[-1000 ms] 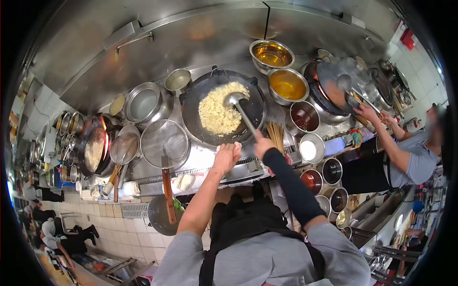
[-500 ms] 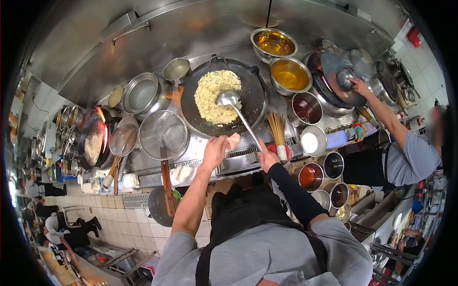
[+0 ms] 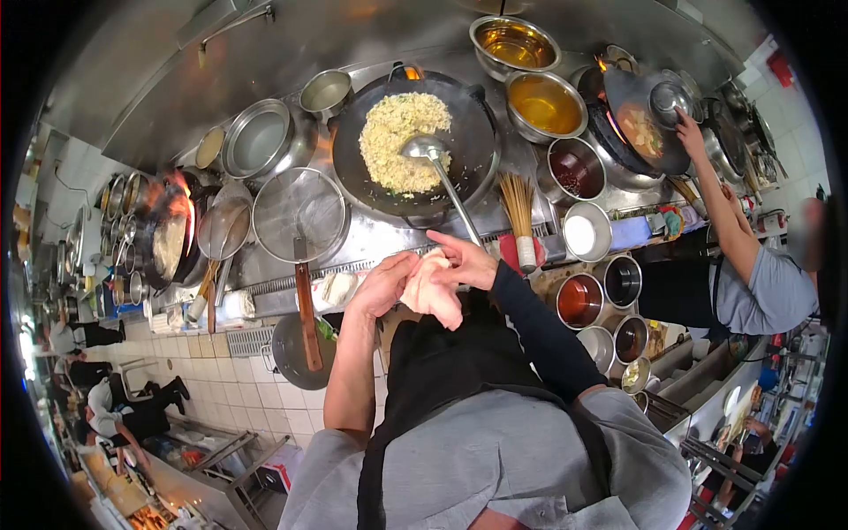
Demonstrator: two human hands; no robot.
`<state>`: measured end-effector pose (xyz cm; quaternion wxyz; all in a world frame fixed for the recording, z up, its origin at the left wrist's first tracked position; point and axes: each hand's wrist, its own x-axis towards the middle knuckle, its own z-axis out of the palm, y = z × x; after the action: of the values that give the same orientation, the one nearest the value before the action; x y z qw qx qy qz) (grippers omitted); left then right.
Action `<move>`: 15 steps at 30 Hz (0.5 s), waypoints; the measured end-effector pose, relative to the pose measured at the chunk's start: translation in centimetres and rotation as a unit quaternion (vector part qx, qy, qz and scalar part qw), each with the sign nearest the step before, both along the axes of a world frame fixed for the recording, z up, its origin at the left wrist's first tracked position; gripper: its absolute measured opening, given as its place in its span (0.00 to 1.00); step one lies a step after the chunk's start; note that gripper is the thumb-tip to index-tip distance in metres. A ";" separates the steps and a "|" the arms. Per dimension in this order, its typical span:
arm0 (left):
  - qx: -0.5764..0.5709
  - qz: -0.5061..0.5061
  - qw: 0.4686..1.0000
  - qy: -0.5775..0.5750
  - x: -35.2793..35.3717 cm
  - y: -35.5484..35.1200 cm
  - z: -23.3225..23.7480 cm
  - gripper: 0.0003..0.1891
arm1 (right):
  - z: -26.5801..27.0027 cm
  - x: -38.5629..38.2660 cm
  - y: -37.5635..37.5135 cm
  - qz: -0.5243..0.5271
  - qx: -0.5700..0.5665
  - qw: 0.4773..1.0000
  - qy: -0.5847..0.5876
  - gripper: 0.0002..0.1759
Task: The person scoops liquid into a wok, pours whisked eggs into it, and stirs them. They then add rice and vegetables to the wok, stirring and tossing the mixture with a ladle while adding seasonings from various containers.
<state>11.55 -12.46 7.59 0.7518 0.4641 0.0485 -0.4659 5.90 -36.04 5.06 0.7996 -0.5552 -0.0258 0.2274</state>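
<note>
A pale pink cloth [image 3: 432, 290] hangs bunched between my hands, in front of the black apron. My left hand [image 3: 385, 282] is closed on its left side. My right hand [image 3: 470, 262] pinches its right side, with the index finger extended. Beyond them sits a large black wok [image 3: 473, 132] holding yellowish fried rice [image 3: 399, 132]. A metal ladle [image 3: 427, 148] rests with its bowl on the rice and its handle slanting down toward my right hand, which is off it.
A bamboo brush [image 3: 517, 212] stands right of the wok; a round wire strainer [image 3: 300, 215] lies left. Metal bowls of amber liquid [image 3: 546, 104] and sauce pots [image 3: 579, 300] line the right. Flames rise at a left burner [image 3: 187, 212]. A co-worker's hand [image 3: 685, 125] holds another ladle.
My right hand has let go of the ladle handle and taken hold of the cloth. My left hand has drawn back from the wok's edge with the cloth, which now hangs more spread out.
</note>
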 end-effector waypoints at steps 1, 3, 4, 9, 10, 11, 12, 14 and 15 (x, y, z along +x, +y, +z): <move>0.060 -0.048 0.996 -0.043 -0.2 0.7 -0.9 0.12 | -0.8 -0.5 0.6 -0.028 0.009 1.000 -0.007 0.44; 0.099 -0.151 0.972 -0.151 -1.3 1.3 0.0 0.13 | -3.8 -0.9 1.1 -0.051 -0.043 0.998 0.006 0.33; 0.119 -0.201 0.951 -0.204 -1.8 1.7 0.3 0.13 | -5.2 -1.2 1.2 -0.063 -0.069 0.996 0.011 0.29; 0.306 -0.259 0.819 -0.410 -3.0 2.5 -2.4 0.12 | -5.0 -3.9 0.5 0.030 -0.282 0.958 -0.048 0.12; 0.310 -0.237 0.809 -0.439 -3.1 2.2 -2.4 0.12 | -4.8 -4.0 0.2 -0.003 -0.313 0.946 -0.086 0.12; 0.313 -0.214 0.798 -0.468 -3.0 1.4 -1.2 0.11 | -4.6 -3.9 -0.3 -0.038 -0.343 0.931 -0.123 0.11; 0.315 -0.192 0.786 -0.497 -3.0 0.5 -0.1 0.11 | -3.4 -3.6 -0.5 -0.073 -0.372 0.911 -0.159 0.10; 0.317 -0.128 0.746 -0.571 -2.8 -1.1 0.3 0.10 | -1.8 -2.6 -1.5 -0.123 -0.389 0.888 -0.212 0.07; 0.298 -0.094 0.720 -0.620 -2.3 -1.7 -0.7 0.10 | -1.5 -2.1 -2.0 -0.127 -0.403 0.880 -0.215 0.07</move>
<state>9.27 -14.15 6.89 0.3889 0.8515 -0.3358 -0.1043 3.76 -38.02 3.51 0.5037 -0.8632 -0.0328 -0.0108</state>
